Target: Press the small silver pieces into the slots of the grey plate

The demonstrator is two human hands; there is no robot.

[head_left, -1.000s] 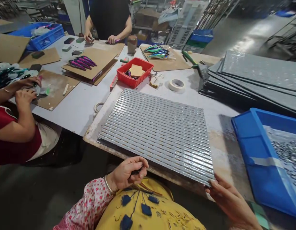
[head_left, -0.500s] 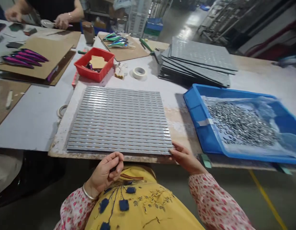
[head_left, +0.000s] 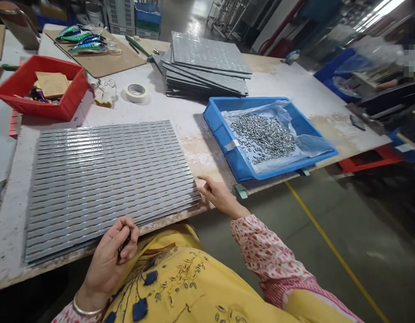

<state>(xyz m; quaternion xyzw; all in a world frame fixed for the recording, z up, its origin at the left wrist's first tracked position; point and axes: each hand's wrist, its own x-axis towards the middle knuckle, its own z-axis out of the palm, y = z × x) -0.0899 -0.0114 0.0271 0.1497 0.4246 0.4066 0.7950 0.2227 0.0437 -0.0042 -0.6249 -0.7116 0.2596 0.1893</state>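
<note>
A grey ridged board, crossed by many narrow parallel strips, lies flat at the front of the table. My left hand is closed at its front edge, fingers curled in around something small and dark that I cannot make out. By the board's front right corner is my right hand, its index finger stretched out and the fingers apart; the fingertips are at or just beside the edge, and I cannot tell whether they touch. To the right stands a blue tray lined with clear plastic, holding a heap of small shiny dark pieces.
A red bin with a yellowish block is at the left. Behind the board are a tape roll, a stack of grey boards and green-blue fishing lures on brown cardboard. A brown cup stands far left.
My view has turned right, so the table's things sit further left. My right hand's fingers have loosened at the board's corner. The left hand stays curled by the front edge.
</note>
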